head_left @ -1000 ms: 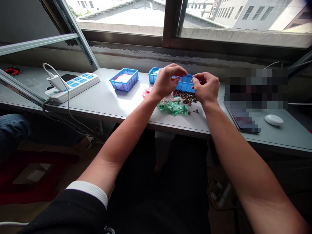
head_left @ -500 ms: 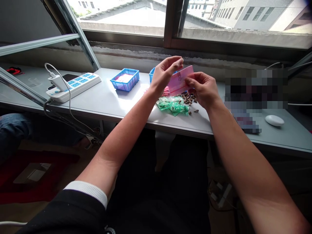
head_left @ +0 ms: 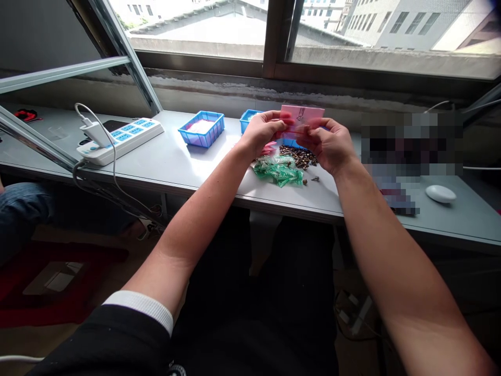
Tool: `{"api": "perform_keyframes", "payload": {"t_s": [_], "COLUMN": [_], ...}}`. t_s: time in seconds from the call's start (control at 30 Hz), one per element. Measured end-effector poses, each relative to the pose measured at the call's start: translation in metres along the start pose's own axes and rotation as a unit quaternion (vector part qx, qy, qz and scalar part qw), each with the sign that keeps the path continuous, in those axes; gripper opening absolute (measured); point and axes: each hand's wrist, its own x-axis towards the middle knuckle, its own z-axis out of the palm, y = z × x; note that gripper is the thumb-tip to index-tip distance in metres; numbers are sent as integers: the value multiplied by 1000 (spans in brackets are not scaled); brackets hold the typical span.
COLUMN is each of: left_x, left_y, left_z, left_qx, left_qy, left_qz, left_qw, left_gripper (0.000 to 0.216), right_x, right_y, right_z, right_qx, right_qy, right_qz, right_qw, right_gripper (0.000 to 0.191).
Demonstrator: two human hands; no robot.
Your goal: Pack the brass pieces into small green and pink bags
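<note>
A small pink plastic bag (head_left: 302,116) with a dark printed mark is stretched between my two hands above the table. My left hand (head_left: 264,128) pinches its left side, fingers closed. At its right side, the thumb and fingers of my right hand (head_left: 331,143) are closed on the lower corner. Below lie a pile of dark brass-coloured screws (head_left: 299,155) and crumpled green plastic bags (head_left: 278,171). More pink bags (head_left: 269,149) show partly behind my left hand. Two loose screws (head_left: 315,179) lie near the pile.
A blue basket (head_left: 201,129) with pink and white contents stands left of my hands. Another blue basket (head_left: 247,120) is partly hidden behind them. On the left sit a power strip (head_left: 121,138) and a metal frame (head_left: 136,78); on the right, a white mouse (head_left: 441,194).
My left hand has come down and taken hold of the pink bag's left side. The bag has turned from tilted to nearly level and moved slightly right.
</note>
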Motion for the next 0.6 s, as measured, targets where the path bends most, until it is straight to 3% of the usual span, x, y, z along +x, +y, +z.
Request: {"api": "perform_keyframes", "payload": {"t_s": [0.1,0.2,0.4,0.6], "left_x": [1,3,8,8], "left_y": [-2,-5,-1,-1], "left_z": [-1,-4,-7,-5], "left_qx": [2,19,-24,-68], "left_qy": [-8,-6,-28,25], "left_qz": [18,25,-25,-4], "left_qw": [1000,999,999,997], "left_gripper": [34,38,57,32], "right_x": [4,8,11,12], "right_y": [1,4,17,17], "right_z": [2,2,1,-3], "right_qx": [-27,-65,-79,12], "right_qy": [32,76,102,90], "right_qz": [-36,-79,-115,-66], "right_qw": [998,992,985,994], "right_gripper": [29,23,21,19]}}
